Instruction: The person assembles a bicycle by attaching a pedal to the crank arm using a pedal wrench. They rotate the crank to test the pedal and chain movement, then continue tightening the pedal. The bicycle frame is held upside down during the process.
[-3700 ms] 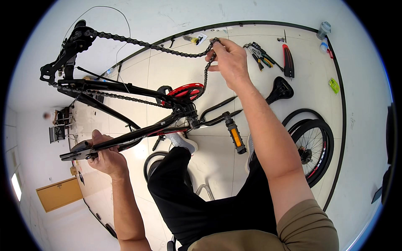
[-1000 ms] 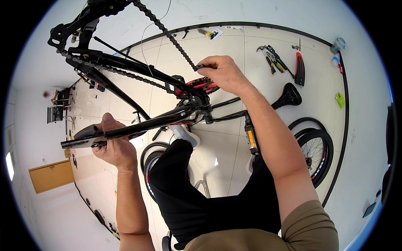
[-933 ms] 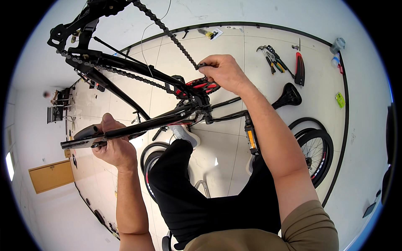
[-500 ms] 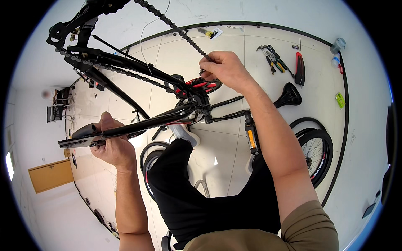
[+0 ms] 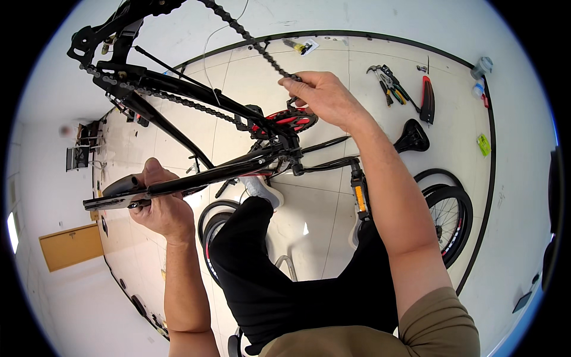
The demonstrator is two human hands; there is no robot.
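A black bicycle frame (image 5: 223, 174) is held up across the view, its rear fork arms at the upper left. My left hand (image 5: 165, 205) is wrapped round the frame's near left end, thumb on top. My right hand (image 5: 330, 100) pinches the dark chain (image 5: 253, 40) between thumb and fingers. From there the chain rises to the upper left, past the picture's top. Another run of chain lies along the frame toward the red and black chainring (image 5: 303, 121), just below my right hand. A short length hangs under those fingers; the fingers partly hide it. A crank bears a black pedal (image 5: 359, 193) with an orange reflector.
Hand tools (image 5: 391, 86), a red and black mudguard (image 5: 427, 98) and a saddle (image 5: 411, 135) lie on the tiled floor (image 5: 333, 244). Wheels (image 5: 452, 223) rest at the right, another tyre (image 5: 208, 241) beside my left leg. A thin cable (image 5: 207, 56) hangs near the chain.
My right hand has moved slightly, its fingertips a little up and left, still pinching the chain. The upper frame has shifted slightly right. My left hand keeps its hold.
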